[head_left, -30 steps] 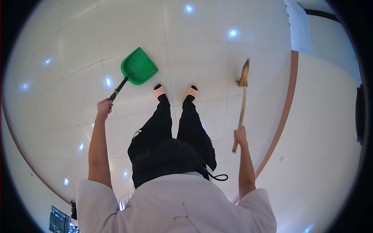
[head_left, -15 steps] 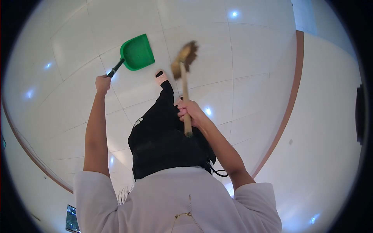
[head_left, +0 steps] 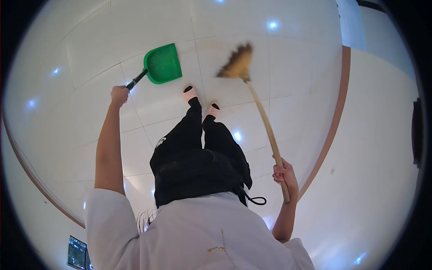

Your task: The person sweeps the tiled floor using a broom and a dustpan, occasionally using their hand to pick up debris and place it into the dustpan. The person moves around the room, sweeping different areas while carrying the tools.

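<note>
My left hand [head_left: 119,96] is wrapped round the black handle of a green dustpan [head_left: 163,64]. The pan lies ahead and left of my feet, its wide mouth facing right. In my right hand [head_left: 285,174], fingers closed round the wooden stick near its end, is a broom [head_left: 268,128]. Its tan, fan-shaped head [head_left: 238,64] has dark bristle tips, slightly blurred, and shows to the right of the dustpan with a stretch of floor between them.
Pale tiled floor [head_left: 306,72] reflects several lights. My feet in pink slippers [head_left: 190,92] stand between dustpan and broom. A wall with a brown baseboard [head_left: 338,103] runs along the right, another along the left. A dark-framed window [head_left: 77,252] shows at lower left.
My right hand has swung out to the right and back toward my body. The broom head has moved right, away from the dustpan, and turned. The dustpan has barely shifted.
</note>
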A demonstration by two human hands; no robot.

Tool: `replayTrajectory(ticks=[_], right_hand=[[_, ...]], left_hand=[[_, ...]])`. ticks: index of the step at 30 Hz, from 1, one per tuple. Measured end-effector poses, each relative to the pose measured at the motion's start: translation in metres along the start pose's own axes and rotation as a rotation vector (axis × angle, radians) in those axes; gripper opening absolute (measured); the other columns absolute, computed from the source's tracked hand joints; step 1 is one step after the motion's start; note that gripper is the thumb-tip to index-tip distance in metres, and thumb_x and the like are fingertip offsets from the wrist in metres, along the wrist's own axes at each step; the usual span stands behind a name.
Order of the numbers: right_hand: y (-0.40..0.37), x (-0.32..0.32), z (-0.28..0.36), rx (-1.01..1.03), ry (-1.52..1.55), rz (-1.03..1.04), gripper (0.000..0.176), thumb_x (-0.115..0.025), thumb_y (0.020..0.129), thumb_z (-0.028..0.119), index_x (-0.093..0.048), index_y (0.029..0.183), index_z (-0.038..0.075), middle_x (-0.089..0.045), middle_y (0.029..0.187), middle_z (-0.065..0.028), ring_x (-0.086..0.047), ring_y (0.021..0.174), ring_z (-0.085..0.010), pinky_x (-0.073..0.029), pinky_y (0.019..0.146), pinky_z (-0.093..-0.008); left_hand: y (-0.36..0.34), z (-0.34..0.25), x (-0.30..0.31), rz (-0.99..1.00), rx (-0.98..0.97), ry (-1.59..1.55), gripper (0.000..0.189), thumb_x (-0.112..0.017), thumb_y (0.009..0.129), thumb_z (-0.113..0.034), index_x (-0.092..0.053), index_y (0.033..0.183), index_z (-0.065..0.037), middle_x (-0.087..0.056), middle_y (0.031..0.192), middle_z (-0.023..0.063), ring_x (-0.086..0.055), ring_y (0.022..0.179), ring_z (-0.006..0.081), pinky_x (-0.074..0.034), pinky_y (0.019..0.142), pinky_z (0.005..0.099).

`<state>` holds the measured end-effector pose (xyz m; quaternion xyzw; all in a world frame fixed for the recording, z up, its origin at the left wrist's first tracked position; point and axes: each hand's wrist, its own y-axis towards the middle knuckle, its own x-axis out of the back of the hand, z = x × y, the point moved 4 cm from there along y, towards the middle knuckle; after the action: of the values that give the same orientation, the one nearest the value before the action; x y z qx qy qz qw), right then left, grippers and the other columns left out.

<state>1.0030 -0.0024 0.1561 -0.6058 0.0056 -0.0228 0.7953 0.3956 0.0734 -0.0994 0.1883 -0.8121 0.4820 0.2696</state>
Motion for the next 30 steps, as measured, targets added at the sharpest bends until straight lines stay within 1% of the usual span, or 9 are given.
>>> replayTrajectory(ticks=[1, 3, 8, 10, 12, 17, 19, 23, 30], right_hand=[[0.009, -0.004, 0.003, 0.006, -0.008, 0.007, 0.048, -0.046, 0.069, -0.003, -0.037, 0.116, 0.000, -0.036, 0.055, 0.0014, -0.033, 0.037, -0.0044, -0.026, 0.033, -0.0174], [0.040, -0.007, 0.022, 0.065, -0.108, -0.202, 0.031, -0.046, 0.067, 0.000, -0.042, 0.098, 0.000, -0.036, 0.054, -0.0005, -0.036, 0.038, -0.0069, -0.030, 0.034, -0.0203], [0.179, -0.038, 0.092, 0.151, -0.209, -0.189, 0.018, -0.047, 0.065, -0.001, -0.039, 0.082, 0.002, -0.039, 0.055, -0.0035, -0.037, 0.038, -0.0101, -0.034, 0.035, -0.0239], [0.226, -0.072, 0.112, 0.263, -0.404, -0.165, 0.019, -0.045, 0.065, -0.001, -0.039, 0.083, 0.002, -0.039, 0.056, -0.0031, -0.039, 0.039, -0.0111, -0.034, 0.034, -0.0247], [0.241, -0.114, 0.123, 0.356, -0.588, -0.082, 0.033, -0.046, 0.062, 0.000, -0.040, 0.094, -0.003, -0.041, 0.059, -0.0048, -0.042, 0.042, -0.0133, -0.038, 0.038, -0.0274], [0.197, -0.205, 0.143, 0.347, -0.795, 0.104, 0.035, -0.045, 0.065, 0.002, -0.035, 0.099, -0.003, -0.049, 0.066, -0.0134, -0.050, 0.043, -0.0186, -0.042, 0.039, -0.0301], [0.188, -0.216, 0.138, 0.269, -0.685, 0.374, 0.039, -0.045, 0.065, 0.000, -0.035, 0.103, -0.003, -0.049, 0.066, -0.0109, -0.047, 0.040, -0.0151, -0.040, 0.037, -0.0273], [0.144, -0.190, 0.187, 0.084, -0.519, 0.581, 0.059, -0.051, 0.065, -0.002, -0.033, 0.121, 0.001, -0.043, 0.054, -0.0030, -0.040, 0.038, -0.0088, -0.035, 0.036, -0.0235], [0.031, -0.112, 0.265, 0.232, -0.728, 0.308, 0.065, -0.049, 0.063, -0.002, -0.031, 0.125, 0.003, -0.041, 0.049, 0.0004, -0.038, 0.036, -0.0072, -0.030, 0.035, -0.0214]], left_hand=[[-0.003, 0.006, -0.001, -0.009, 0.001, -0.008, 0.014, -0.051, 0.065, -0.006, -0.062, 0.072, 0.000, -0.051, 0.051, 0.0061, -0.047, 0.039, 0.0129, -0.038, 0.035, 0.0256], [-0.007, 0.011, 0.000, -0.028, 0.062, -0.090, 0.013, -0.052, 0.065, -0.005, -0.062, 0.071, 0.000, -0.051, 0.051, 0.0062, -0.047, 0.039, 0.0124, -0.037, 0.034, 0.0254], [0.008, 0.015, -0.003, 0.042, 0.269, -0.373, 0.006, -0.052, 0.065, -0.002, -0.057, 0.066, 0.000, -0.049, 0.051, 0.0059, -0.042, 0.037, 0.0102, -0.033, 0.031, 0.0221], [0.008, 0.014, -0.008, 0.045, 0.378, -0.472, 0.004, -0.054, 0.065, -0.002, -0.055, 0.068, 0.001, -0.048, 0.051, 0.0060, -0.041, 0.037, 0.0094, -0.032, 0.031, 0.0203], [0.002, 0.008, -0.010, 0.014, 0.396, -0.508, 0.004, -0.053, 0.065, -0.001, -0.055, 0.067, 0.002, -0.048, 0.051, 0.0064, -0.041, 0.037, 0.0099, -0.033, 0.031, 0.0205], [0.004, -0.008, -0.015, -0.084, 0.452, -0.509, 0.005, -0.052, 0.065, -0.001, -0.052, 0.063, 0.004, -0.048, 0.053, 0.0079, -0.043, 0.038, 0.0119, -0.034, 0.031, 0.0211], [0.006, -0.007, -0.016, -0.140, 0.443, -0.507, 0.007, -0.051, 0.065, -0.001, -0.050, 0.061, 0.004, -0.048, 0.054, 0.0089, -0.045, 0.040, 0.0135, -0.035, 0.031, 0.0223], [-0.008, -0.023, -0.011, -0.179, 0.446, -0.526, 0.007, -0.051, 0.065, -0.001, -0.050, 0.061, 0.004, -0.049, 0.056, 0.0092, -0.046, 0.040, 0.0141, -0.035, 0.031, 0.0232], [-0.012, -0.001, -0.013, -0.106, 0.466, -0.553, 0.005, -0.051, 0.066, 0.001, -0.049, 0.062, 0.003, -0.047, 0.052, 0.0076, -0.044, 0.039, 0.0123, -0.034, 0.031, 0.0218]])
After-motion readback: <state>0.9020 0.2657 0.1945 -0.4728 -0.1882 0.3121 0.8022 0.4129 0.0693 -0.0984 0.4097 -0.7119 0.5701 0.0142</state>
